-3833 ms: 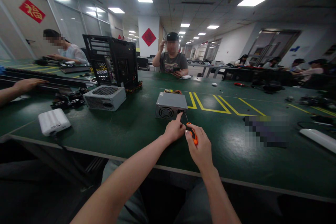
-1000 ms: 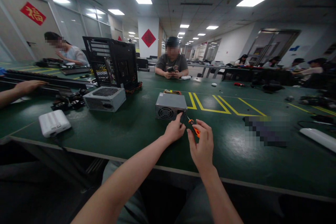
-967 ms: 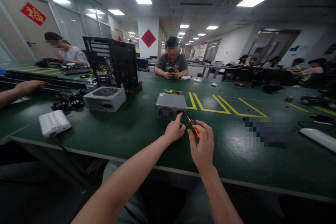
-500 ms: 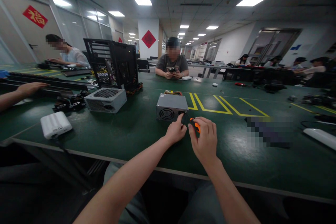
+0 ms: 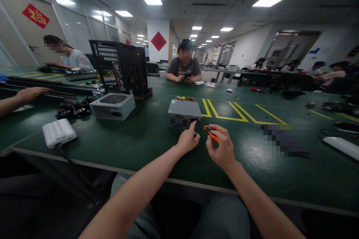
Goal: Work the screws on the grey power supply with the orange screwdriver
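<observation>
A grey power supply unit (image 5: 184,109) sits on the green table in front of me, its fan grille and socket side toward me. My left hand (image 5: 188,140) steadies it, index finger pressed at the socket and the other fingers curled. To the right, my right hand (image 5: 221,146) pinches the orange and black handle of a screwdriver (image 5: 211,133) between thumb and fingers. The screwdriver's thin shaft points up and left to the unit's right edge. Whether its tip sits in a screw is too small to tell.
A second power supply (image 5: 112,106) stands left, before a black computer case (image 5: 120,67). A white power-bank-like box (image 5: 59,133) lies nearer me. Another person's hand (image 5: 33,93) rests at far left. A person (image 5: 183,67) sits opposite. A blurred dark item (image 5: 288,142) lies right.
My right hand has shifted slightly right and its fingers have turned on the screwdriver handle, showing more of the orange. My left hand and the power supply have hardly moved.
</observation>
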`<state>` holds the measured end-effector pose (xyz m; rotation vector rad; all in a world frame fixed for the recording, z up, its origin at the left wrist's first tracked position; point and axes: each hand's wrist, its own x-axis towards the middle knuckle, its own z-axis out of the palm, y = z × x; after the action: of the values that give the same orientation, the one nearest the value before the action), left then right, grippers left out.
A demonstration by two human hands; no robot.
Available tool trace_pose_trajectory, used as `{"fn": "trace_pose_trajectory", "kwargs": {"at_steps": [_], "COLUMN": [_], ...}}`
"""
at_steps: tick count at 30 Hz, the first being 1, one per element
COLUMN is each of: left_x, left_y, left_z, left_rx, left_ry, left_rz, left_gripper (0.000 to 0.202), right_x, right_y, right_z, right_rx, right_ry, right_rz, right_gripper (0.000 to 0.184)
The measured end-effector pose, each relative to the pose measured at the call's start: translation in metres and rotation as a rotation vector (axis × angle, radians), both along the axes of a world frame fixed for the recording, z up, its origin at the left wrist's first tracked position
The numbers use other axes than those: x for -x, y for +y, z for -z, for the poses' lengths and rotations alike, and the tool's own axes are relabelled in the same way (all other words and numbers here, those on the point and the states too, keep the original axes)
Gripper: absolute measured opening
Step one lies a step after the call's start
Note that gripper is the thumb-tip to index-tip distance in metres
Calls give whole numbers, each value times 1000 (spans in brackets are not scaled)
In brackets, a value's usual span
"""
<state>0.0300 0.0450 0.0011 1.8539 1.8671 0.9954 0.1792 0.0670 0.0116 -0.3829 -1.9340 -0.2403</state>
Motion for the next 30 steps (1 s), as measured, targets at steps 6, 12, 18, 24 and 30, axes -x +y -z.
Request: {"fn": "trace_pose_trajectory", "kwargs": {"at_steps": [6, 12, 18, 24, 30], "left_x": [1, 2, 3, 1, -2], "left_y": [4, 6, 2, -1, -2], "left_z": [5, 7, 4, 0, -2], "left_rx": [-48, -56, -29, -6, 25], "left_ry": [33, 93, 238, 386, 442], "left_rz": [-4, -36, -82, -131, -161], "left_gripper": [59, 61, 60, 56, 58], "right_x": [2, 9, 8, 9, 9], "right_y": [-1, -8, -9, -11, -13], "right_z": [4, 5, 4, 3, 2], "right_rx": [-20, 20, -34, -6, 21], "right_ry": [6, 30, -1, 51, 44], "right_rz": [119, 40, 107, 34, 16], "right_gripper": [32, 42, 32, 42, 40]}}
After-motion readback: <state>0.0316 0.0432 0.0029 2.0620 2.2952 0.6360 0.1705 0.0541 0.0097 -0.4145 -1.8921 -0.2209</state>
